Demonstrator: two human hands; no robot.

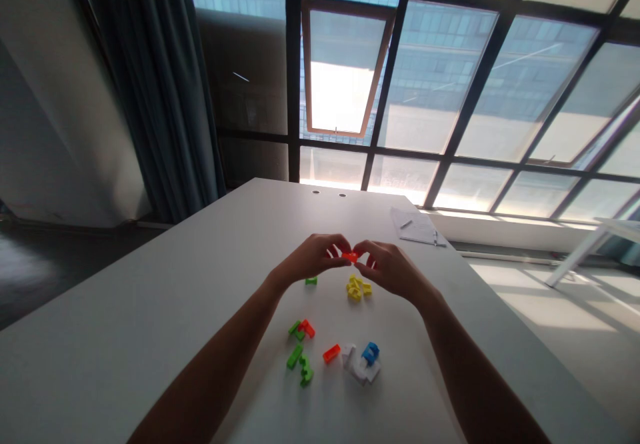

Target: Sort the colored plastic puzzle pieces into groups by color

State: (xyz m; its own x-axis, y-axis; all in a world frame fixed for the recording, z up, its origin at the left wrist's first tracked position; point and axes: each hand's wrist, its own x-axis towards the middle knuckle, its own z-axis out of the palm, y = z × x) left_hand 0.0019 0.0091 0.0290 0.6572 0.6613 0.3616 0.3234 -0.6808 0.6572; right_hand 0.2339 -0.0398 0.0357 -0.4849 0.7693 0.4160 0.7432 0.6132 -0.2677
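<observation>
Between my two hands, above the white table [240,251], is an orange-red plastic block [351,257]. My left hand [325,254] pinches its left end with thumb and fingers. The right end is pinched by my right hand [383,262]. Whether it is one piece or two joined ones I cannot tell. A green block [311,281] lies just below my left hand, and a pile of yellow blocks [357,288] below the right one.
Nearer lie several green blocks [295,356], an orange-red block [331,353], another red block [307,328], white blocks [357,368] and a blue block [371,353]. Paper sheets [413,224] with a pen [407,225] lie at the far right edge. Windows and a curtain [155,84] stand behind.
</observation>
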